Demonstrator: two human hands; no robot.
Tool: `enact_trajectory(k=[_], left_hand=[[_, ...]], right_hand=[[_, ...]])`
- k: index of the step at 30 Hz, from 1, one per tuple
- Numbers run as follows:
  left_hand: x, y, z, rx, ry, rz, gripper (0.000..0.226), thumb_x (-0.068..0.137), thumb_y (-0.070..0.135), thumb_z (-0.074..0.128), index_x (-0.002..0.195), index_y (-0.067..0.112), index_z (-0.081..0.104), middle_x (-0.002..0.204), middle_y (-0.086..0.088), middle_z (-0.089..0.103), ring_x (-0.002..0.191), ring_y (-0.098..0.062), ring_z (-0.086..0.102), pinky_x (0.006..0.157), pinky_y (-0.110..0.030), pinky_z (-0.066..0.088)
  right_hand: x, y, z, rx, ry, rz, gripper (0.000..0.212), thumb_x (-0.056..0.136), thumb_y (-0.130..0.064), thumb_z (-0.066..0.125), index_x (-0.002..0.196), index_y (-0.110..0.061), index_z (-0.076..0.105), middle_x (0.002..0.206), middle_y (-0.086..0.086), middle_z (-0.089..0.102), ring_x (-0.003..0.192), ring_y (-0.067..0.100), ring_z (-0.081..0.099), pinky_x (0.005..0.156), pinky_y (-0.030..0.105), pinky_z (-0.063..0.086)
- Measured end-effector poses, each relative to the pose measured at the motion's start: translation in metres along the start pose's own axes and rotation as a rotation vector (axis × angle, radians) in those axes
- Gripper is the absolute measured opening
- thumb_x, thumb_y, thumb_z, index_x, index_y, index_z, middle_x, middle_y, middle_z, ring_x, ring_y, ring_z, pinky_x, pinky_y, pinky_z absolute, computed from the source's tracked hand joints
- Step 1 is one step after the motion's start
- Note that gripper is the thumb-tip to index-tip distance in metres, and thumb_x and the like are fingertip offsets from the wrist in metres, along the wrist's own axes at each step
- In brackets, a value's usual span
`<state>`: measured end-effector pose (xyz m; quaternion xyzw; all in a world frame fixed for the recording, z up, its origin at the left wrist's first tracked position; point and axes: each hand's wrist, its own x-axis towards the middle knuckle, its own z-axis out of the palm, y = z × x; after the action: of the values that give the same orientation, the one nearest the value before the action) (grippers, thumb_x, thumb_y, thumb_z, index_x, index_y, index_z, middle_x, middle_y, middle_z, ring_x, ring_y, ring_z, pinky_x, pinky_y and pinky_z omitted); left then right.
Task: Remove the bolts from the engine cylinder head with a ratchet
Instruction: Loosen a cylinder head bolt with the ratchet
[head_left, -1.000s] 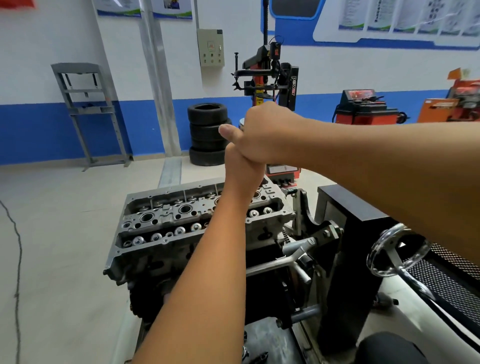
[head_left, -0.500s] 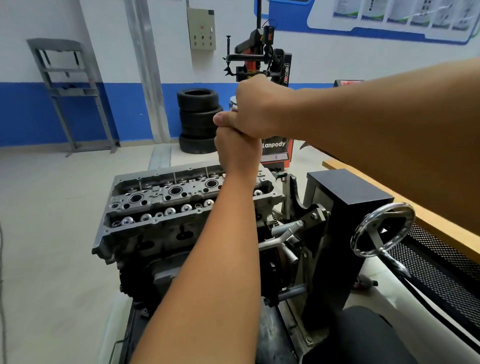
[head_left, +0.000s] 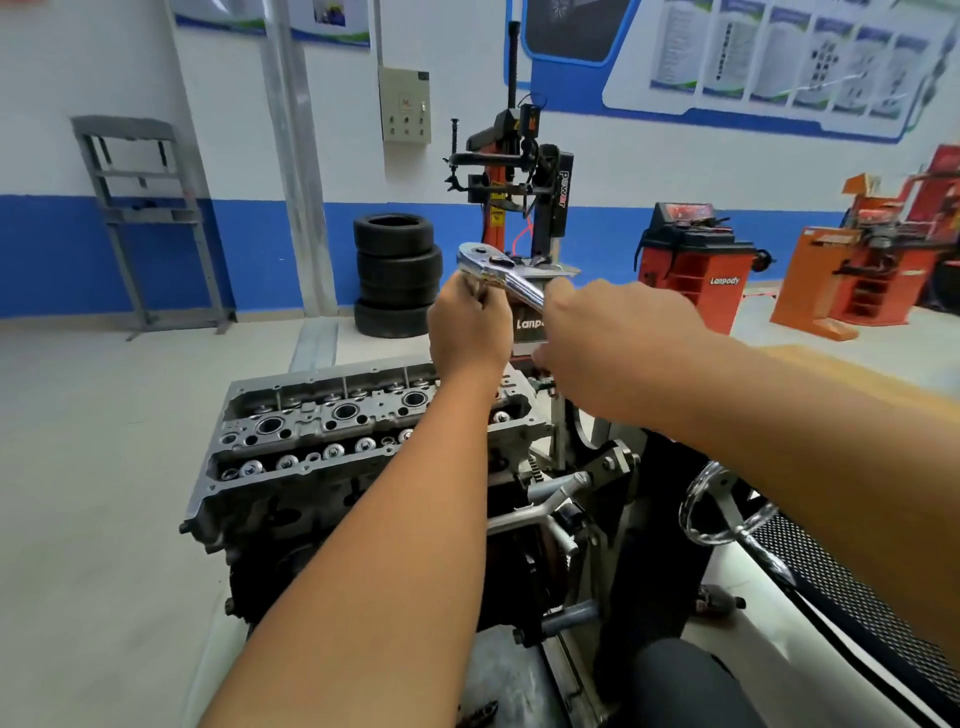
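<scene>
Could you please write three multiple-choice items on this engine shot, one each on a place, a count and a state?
1. Where is the ratchet?
A. lying on the floor
B. held up above the cylinder head
C. hanging on the wall

2. How many tyres are in the stack of tyres by the wall?
A. one
B. three
C. six

3. What is the right hand doing?
A. gripping the ratchet's handle
B. resting flat on the handwheel
C. hanging at the person's side

Answers: 1 B, both hands raise it over the engine, the left hand just under its head; 2 B, three tyres show; 3 A, the handle runs into its fist.
</scene>
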<state>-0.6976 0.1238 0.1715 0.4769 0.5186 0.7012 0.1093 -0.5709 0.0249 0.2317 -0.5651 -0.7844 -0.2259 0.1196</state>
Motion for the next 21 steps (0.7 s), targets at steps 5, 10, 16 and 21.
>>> enact_trajectory(k=[5, 10, 16, 21], left_hand=[[0.015, 0.003, -0.016, -0.224, -0.355, -0.158, 0.033, 0.092, 0.01, 0.065, 0.06, 0.019, 0.065, 0.048, 0.009, 0.053, 0.043, -0.004, 0.043, 0.047, -0.022, 0.037], [0.015, 0.015, -0.018, -0.219, -0.335, -0.257, 0.024, 0.096, 0.015, 0.064, 0.073, 0.019, 0.069, 0.044, 0.016, 0.053, 0.053, -0.008, 0.046, 0.048, -0.024, 0.033], [0.011, 0.017, -0.013, -0.206, -0.234, -0.285, 0.018, 0.093, 0.017, 0.07, 0.076, 0.019, 0.069, 0.042, 0.018, 0.053, 0.059, -0.013, 0.042, 0.055, -0.027, 0.035], [0.009, 0.015, -0.014, -0.225, -0.203, -0.277, 0.017, 0.092, 0.017, 0.069, 0.075, 0.019, 0.067, 0.046, 0.015, 0.049, 0.059, -0.013, 0.04, 0.057, -0.028, 0.033]], right_hand=[[-0.03, 0.021, -0.004, 0.085, 0.127, 0.179, 0.076, 0.088, -0.087, 0.015, 0.072, -0.022, 0.051, 0.07, 0.001, 0.05, 0.056, 0.02, 0.044, 0.05, 0.029, 0.026], [-0.006, 0.03, -0.008, 0.245, 0.056, 0.101, 0.079, 0.092, -0.082, 0.026, 0.066, -0.012, 0.051, 0.07, 0.009, 0.05, 0.056, 0.025, 0.05, 0.051, 0.03, 0.03], [0.008, 0.038, -0.002, 0.115, -0.021, 0.025, 0.043, 0.093, -0.054, 0.069, 0.072, -0.02, 0.053, 0.075, 0.006, 0.05, 0.06, 0.021, 0.053, 0.049, 0.027, 0.034], [0.017, 0.053, 0.003, 0.048, 0.038, -0.003, 0.015, 0.096, -0.025, 0.06, 0.082, -0.019, 0.057, 0.078, 0.007, 0.047, 0.057, 0.025, 0.052, 0.049, 0.027, 0.036]])
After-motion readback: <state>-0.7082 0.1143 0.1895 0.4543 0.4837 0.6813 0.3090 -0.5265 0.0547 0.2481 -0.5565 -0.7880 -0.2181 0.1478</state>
